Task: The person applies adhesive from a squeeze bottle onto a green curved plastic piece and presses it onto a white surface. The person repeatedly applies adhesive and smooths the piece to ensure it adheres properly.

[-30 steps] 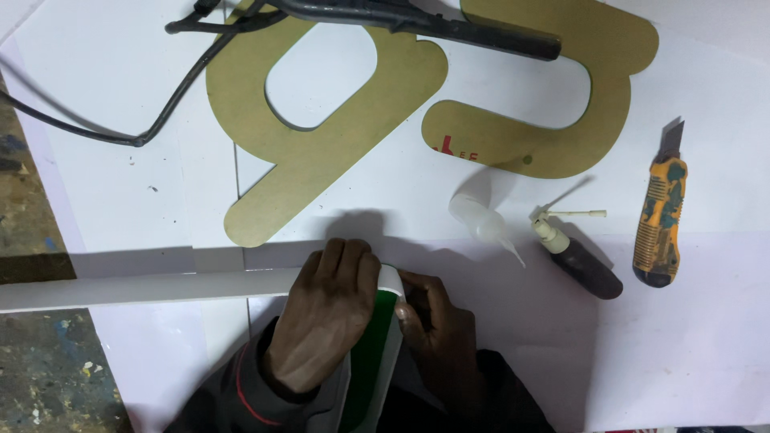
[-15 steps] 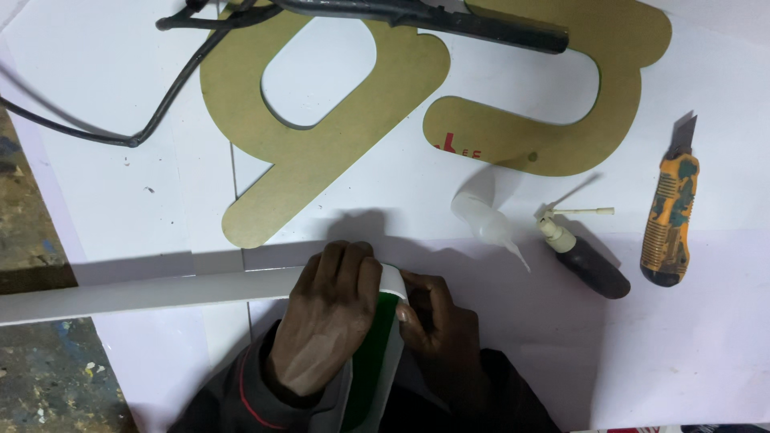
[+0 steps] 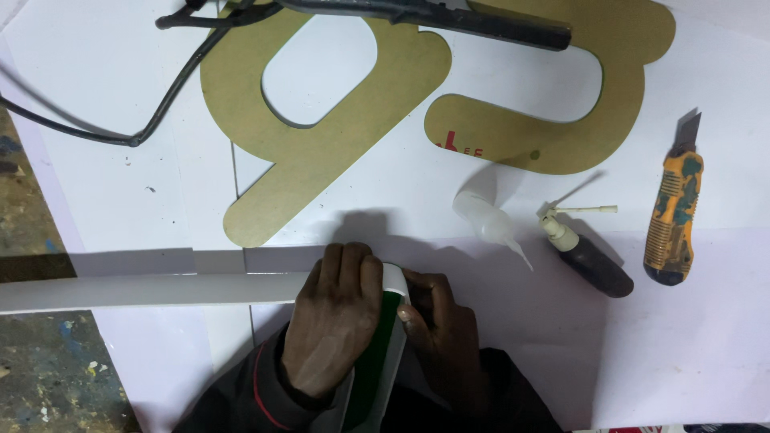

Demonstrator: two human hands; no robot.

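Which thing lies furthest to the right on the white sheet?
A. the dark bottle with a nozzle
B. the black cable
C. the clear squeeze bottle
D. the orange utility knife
D: the orange utility knife lies right of the dark bottle and the clear squeeze bottle; the black cable is at the left.

two small glue bottles (image 3: 585,261) right of centre.

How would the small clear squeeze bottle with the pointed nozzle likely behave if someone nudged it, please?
The clear bottle lies on its side on the white sheet, so it would probably roll or pivot. It looks like thin, nearly empty plastic: likely light and squashy. Its tapered nozzle may make it roll in an arc.
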